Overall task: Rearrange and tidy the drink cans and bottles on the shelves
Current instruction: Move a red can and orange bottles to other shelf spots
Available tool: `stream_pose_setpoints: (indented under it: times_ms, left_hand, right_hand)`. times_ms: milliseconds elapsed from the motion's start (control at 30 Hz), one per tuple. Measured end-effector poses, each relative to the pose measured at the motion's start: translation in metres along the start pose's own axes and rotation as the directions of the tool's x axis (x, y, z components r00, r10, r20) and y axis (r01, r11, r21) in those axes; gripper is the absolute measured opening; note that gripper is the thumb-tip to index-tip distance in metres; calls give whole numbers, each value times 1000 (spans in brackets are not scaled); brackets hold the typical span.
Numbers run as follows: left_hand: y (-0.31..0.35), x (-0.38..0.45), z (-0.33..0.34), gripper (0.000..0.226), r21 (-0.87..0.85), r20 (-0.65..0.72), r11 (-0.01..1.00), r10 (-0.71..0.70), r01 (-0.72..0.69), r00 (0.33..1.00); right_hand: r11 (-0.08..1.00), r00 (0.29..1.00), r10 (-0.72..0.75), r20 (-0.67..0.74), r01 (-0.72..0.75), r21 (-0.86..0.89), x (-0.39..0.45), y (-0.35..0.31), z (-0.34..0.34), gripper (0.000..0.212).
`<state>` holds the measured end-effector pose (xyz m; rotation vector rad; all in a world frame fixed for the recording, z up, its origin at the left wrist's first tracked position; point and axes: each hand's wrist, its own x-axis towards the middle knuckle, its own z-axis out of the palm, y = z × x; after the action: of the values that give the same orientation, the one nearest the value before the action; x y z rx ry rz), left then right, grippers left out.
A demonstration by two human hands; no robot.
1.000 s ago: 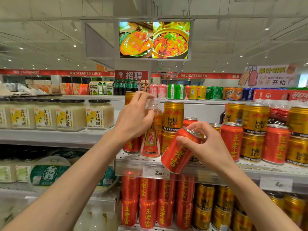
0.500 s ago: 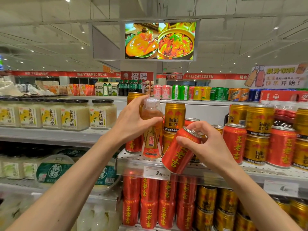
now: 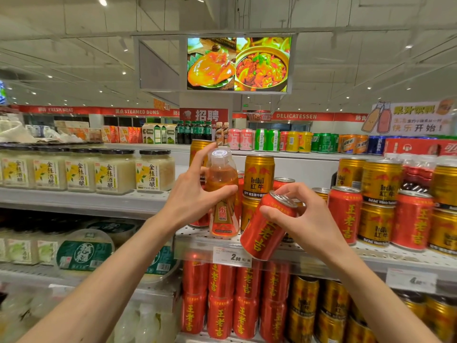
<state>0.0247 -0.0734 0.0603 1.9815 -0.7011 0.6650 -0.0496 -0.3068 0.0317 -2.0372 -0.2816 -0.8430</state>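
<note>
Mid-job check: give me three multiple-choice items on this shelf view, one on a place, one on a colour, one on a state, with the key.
1. Where does the bottle stand?
A. on the upper drink shelf
B. on the floor
C. among the jars

2. What colour is the can in the right hand?
A. green
B. red
C. blue

3. How is that can held?
A. upright
B. upside down
C. tilted

Key: 1 A, its base is at the shelf's perforated edge, gripped by the left hand. 2 B, red with yellow characters. 3 C, its top leans right.
</note>
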Motion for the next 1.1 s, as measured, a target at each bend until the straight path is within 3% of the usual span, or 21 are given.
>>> stream_pose_setpoints:
  times_ms: [367,667,1100]
  left_hand:
    - [-5,-27,-40,95,10,-51,999,-51,52,997]
    - [-15,-53,-69,92,76,12,996,-53,52,999]
    - [-29,-55,-61,91,18,36,994,-109,108,993]
  right_hand:
    - [995,996,-89,3,89,-41,-1,-19,13,44]
    - [908,957,-289,36,286,-306,20,-33,65,56]
    - [815,960,-272,71,269,-513,36,-30,91,58]
